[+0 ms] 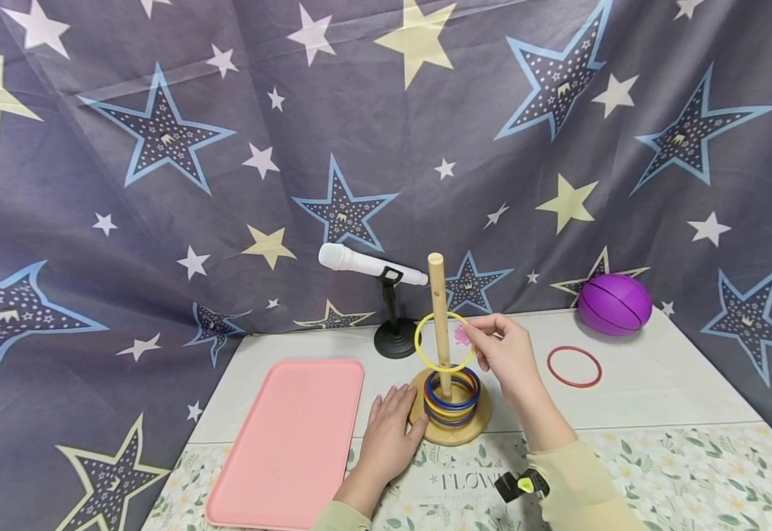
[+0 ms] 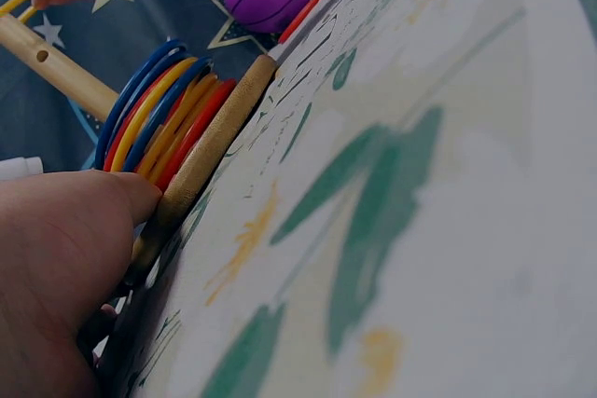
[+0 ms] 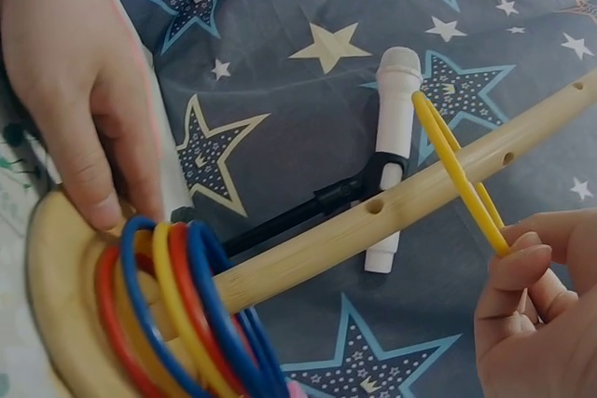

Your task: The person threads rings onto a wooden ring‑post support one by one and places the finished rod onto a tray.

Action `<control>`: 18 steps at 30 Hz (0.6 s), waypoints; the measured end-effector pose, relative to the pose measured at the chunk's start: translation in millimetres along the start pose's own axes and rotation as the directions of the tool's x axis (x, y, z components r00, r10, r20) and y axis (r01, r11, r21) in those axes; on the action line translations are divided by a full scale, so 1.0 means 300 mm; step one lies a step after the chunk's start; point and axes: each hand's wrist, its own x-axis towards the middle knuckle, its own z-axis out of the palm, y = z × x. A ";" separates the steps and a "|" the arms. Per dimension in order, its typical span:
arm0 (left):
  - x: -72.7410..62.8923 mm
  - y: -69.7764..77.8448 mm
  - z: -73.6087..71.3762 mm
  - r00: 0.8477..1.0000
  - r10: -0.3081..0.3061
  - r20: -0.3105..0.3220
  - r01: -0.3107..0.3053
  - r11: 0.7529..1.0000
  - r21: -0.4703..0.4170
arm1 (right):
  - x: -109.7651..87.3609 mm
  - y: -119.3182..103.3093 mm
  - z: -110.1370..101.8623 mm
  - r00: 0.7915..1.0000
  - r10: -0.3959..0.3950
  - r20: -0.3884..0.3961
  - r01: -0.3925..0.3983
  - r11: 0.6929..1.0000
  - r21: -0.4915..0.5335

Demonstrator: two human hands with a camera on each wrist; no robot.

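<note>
My right hand (image 1: 503, 352) pinches a yellow ring (image 1: 419, 350) between thumb and fingertips. In the right wrist view, the wooden post (image 3: 308, 249) passes through that yellow ring, partway up. Lower down, several blue, red and yellow rings (image 1: 452, 405) lie stacked around the post on its round wooden base (image 1: 448, 436). My left hand (image 1: 388, 431) rests at the left edge of the base, its fingers extended and its thumb near the stack. A small pink piece (image 1: 461, 335) shows beside the right fingertips in the head view.
Left of the hands lies a pink tray (image 1: 293, 435). A white microphone (image 1: 372, 264) on a black stand (image 1: 395, 338) stands behind the post. To the right lie a red ring (image 1: 574, 384) and a purple ball (image 1: 614, 304). A star-patterned curtain (image 1: 386, 125) hangs behind.
</note>
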 end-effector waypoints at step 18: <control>0.002 0.005 -0.003 1.000 -0.004 0.006 0.004 1.000 0.015 | -0.018 0.095 -0.027 0.996 0.086 -0.014 -0.087 0.996 -0.016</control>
